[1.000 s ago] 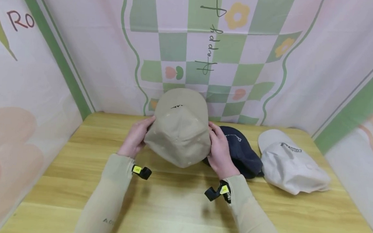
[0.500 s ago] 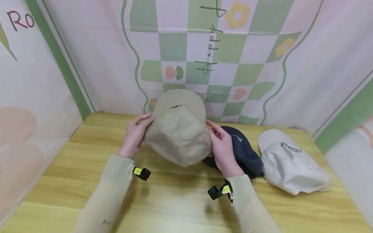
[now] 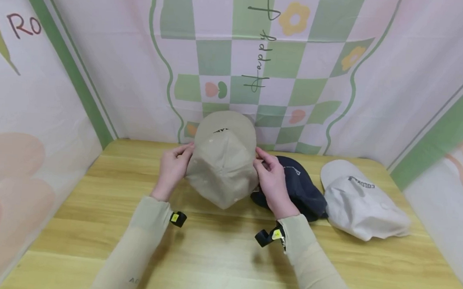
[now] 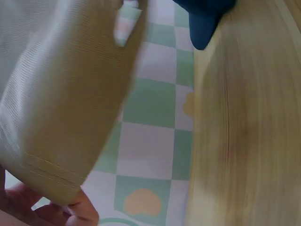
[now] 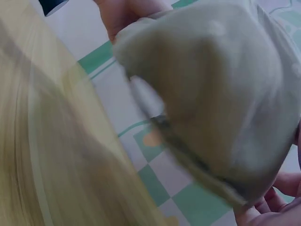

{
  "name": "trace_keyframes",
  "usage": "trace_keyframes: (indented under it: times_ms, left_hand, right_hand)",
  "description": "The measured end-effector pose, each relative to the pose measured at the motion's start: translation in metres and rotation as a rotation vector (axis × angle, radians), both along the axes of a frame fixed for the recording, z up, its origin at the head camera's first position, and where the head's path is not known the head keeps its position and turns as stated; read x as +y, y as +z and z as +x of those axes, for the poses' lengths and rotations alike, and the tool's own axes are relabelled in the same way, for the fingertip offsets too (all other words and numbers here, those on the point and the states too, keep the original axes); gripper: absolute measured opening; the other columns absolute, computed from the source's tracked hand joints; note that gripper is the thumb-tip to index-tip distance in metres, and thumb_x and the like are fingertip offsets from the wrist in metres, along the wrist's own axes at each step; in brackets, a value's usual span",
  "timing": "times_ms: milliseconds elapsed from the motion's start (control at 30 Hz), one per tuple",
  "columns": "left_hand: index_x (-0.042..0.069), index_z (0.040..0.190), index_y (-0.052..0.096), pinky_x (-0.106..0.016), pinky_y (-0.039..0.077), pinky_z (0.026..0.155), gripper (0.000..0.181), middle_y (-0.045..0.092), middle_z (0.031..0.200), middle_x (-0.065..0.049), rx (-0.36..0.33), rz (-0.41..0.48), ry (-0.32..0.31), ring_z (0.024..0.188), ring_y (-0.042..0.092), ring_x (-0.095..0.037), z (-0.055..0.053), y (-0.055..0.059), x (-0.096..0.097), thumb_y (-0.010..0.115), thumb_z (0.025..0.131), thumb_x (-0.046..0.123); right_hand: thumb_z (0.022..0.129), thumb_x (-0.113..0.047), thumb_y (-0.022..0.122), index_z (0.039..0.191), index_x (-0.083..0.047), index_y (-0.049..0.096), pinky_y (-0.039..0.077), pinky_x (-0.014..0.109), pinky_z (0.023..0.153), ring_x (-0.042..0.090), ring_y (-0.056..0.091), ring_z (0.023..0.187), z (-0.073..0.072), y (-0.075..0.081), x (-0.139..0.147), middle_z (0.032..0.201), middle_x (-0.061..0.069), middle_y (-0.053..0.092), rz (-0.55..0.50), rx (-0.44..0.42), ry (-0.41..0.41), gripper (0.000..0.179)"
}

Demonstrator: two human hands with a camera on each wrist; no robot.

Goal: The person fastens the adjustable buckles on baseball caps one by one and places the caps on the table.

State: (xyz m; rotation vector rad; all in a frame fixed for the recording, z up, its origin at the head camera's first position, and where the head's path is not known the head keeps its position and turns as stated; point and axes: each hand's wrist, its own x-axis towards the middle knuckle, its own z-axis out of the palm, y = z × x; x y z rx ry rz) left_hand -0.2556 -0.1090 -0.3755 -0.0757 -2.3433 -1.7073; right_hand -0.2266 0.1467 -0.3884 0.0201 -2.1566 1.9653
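Note:
A khaki baseball cap [image 3: 223, 166] with dark lettering near its brim is held above the table, brim toward the back cloth. My left hand [image 3: 172, 167] pinches its left edge between thumb and fingers. On the opposite edge, my right hand [image 3: 275, 184] grips it the same way. From the left wrist, the cap's cloth [image 4: 70, 89] fills the left side, with fingers [image 4: 81, 211] at its lower edge. The right wrist view shows the crown [image 5: 225, 89] and the adjustment opening, somewhat blurred. Some fingertips are hidden behind the cap.
Close to my right hand lies a navy cap [image 3: 304, 194] on the wooden table [image 3: 101, 216]. Beside it rests a light grey cap [image 3: 366, 210] with dark lettering. A patterned cloth [image 3: 246, 51] hangs at the table's back edge, and printed cloths flank both sides.
Both hands have shifted their hold slightly along the khaki cap's edges. The cap has turned and shifted only a little. The navy and grey caps stay put.

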Motion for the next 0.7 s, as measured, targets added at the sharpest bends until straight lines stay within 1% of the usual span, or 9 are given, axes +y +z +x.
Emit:
trace_keyframes:
  times_ms: [67, 167, 267, 367, 467, 567, 633, 700]
  left_hand:
    - [0.004, 0.126, 0.072, -0.043, 0.048, 0.098, 0.035, 0.067, 0.128, -0.013, -0.010, -0.036, -0.005, 0.118, 0.061, -0.027, 0.001, 0.000, 0.001, 0.058, 0.104, 0.028]
    - [0.003, 0.129, 0.069, -0.045, 0.046, 0.102, 0.037, 0.065, 0.131, -0.016, -0.019, -0.095, -0.029, 0.121, 0.058, -0.030, 0.001, 0.000, 0.003, 0.053, 0.106, 0.026]
    - [0.000, 0.131, 0.067, -0.045, 0.043, 0.105, 0.037, 0.063, 0.133, -0.019, 0.001, -0.131, -0.057, 0.123, 0.057, -0.033, 0.002, 0.000, 0.004, 0.049, 0.107, 0.021]
    - [-0.003, 0.134, 0.063, -0.047, 0.042, 0.105, 0.038, 0.061, 0.133, -0.024, 0.011, -0.157, -0.069, 0.122, 0.055, -0.036, 0.003, -0.001, 0.005, 0.046, 0.107, 0.018]
    - [-0.006, 0.141, 0.054, -0.051, 0.042, 0.102, 0.044, 0.055, 0.131, -0.030, -0.014, -0.207, -0.065, 0.119, 0.052, -0.038, 0.005, -0.001, 0.005, 0.045, 0.108, 0.022]
    - [-0.006, 0.147, 0.046, -0.052, 0.043, 0.099, 0.050, 0.048, 0.127, -0.028, -0.042, -0.296, -0.062, 0.115, 0.050, -0.038, 0.007, -0.002, 0.005, 0.042, 0.110, 0.026]
    - [-0.006, 0.149, 0.043, -0.053, 0.043, 0.099, 0.052, 0.047, 0.130, -0.029, -0.053, -0.359, -0.069, 0.117, 0.050, -0.039, 0.007, -0.002, 0.005, 0.039, 0.111, 0.029]
    - [-0.005, 0.150, 0.043, -0.054, 0.042, 0.101, 0.053, 0.047, 0.134, -0.030, -0.070, -0.400, -0.083, 0.120, 0.050, -0.041, 0.007, -0.003, 0.004, 0.037, 0.111, 0.031]
  right_hand:
    - [0.103, -0.010, 0.059, 0.146, -0.004, 0.054, 0.045, 0.017, 0.084, 0.020, 0.054, 0.107, 0.000, 0.000, -0.001, 0.129, 0.017, 0.054, 0.015, 0.004, -0.009, 0.044]
    - [0.102, -0.011, 0.061, 0.145, -0.005, 0.056, 0.045, 0.020, 0.088, 0.020, 0.056, 0.111, 0.001, 0.000, -0.003, 0.128, 0.016, 0.057, 0.038, 0.020, -0.025, 0.043]
    - [0.103, -0.015, 0.061, 0.142, -0.004, 0.058, 0.045, 0.027, 0.097, 0.021, 0.055, 0.121, 0.002, -0.001, -0.005, 0.132, 0.014, 0.058, 0.081, 0.041, -0.028, 0.041]
    - [0.106, -0.017, 0.057, 0.142, -0.004, 0.059, 0.042, 0.034, 0.107, 0.021, 0.050, 0.131, 0.002, -0.003, -0.007, 0.142, 0.012, 0.056, 0.102, 0.044, -0.006, 0.039]
    - [0.108, -0.018, 0.051, 0.144, -0.005, 0.057, 0.039, 0.038, 0.111, 0.022, 0.046, 0.137, 0.003, -0.007, -0.008, 0.147, 0.011, 0.053, 0.090, 0.010, 0.037, 0.039]
    - [0.109, -0.019, 0.048, 0.147, -0.005, 0.054, 0.037, 0.038, 0.113, 0.021, 0.043, 0.139, 0.004, -0.011, -0.011, 0.150, 0.011, 0.050, 0.061, -0.037, 0.072, 0.041]
    - [0.109, -0.020, 0.047, 0.148, -0.005, 0.053, 0.036, 0.038, 0.114, 0.021, 0.041, 0.141, 0.004, -0.013, -0.012, 0.152, 0.010, 0.049, 0.042, -0.064, 0.087, 0.042]
    - [0.109, -0.021, 0.046, 0.149, -0.005, 0.050, 0.034, 0.037, 0.115, 0.020, 0.038, 0.143, 0.004, -0.014, -0.014, 0.153, 0.009, 0.047, 0.026, -0.092, 0.096, 0.044]
